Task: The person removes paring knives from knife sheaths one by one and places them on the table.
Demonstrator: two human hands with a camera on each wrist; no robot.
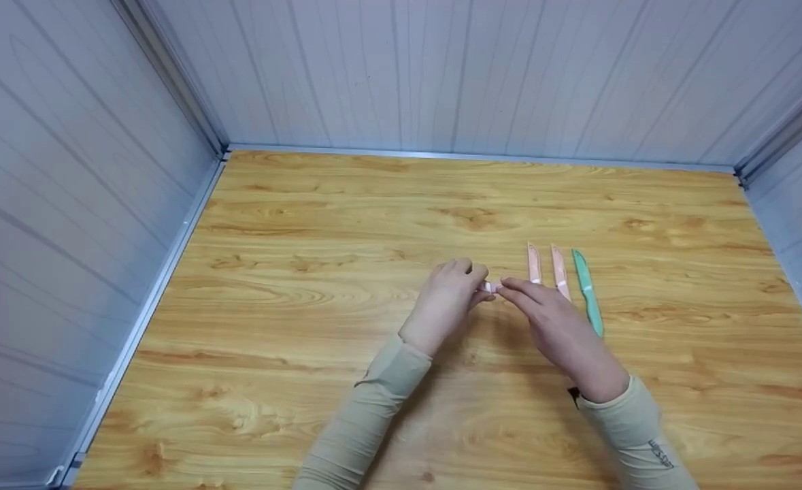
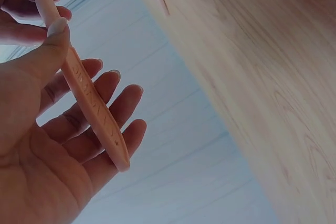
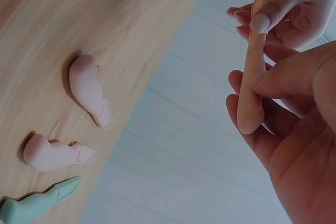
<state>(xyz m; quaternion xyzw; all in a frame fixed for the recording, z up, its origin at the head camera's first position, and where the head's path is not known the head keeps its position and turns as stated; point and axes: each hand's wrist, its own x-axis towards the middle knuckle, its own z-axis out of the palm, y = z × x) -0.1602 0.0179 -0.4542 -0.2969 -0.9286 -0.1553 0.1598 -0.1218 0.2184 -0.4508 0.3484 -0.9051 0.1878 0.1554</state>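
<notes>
Both hands hold a pink sheathed knife (image 2: 94,103) between them, raised above the table. My left hand (image 1: 447,294) pinches it near the sheath's mouth with its thumb; the sheath, with raised lettering, lies across the fingers in the left wrist view. On the handle (image 3: 252,95), the thumb and fingers of my right hand (image 1: 560,323) grip from the other end. The blade is not visible. To the right of the hands lie a pink knife (image 1: 534,262), another pink knife (image 1: 559,265) and a green knife (image 1: 586,289), side by side; my right hand partly covers them in the head view.
The wood-grain table (image 1: 292,292) has a pale panel wall (image 1: 407,75) along its back, and more panels (image 1: 67,204) stand at the left and right sides. A metal strip (image 1: 414,154) runs along the table's back edge.
</notes>
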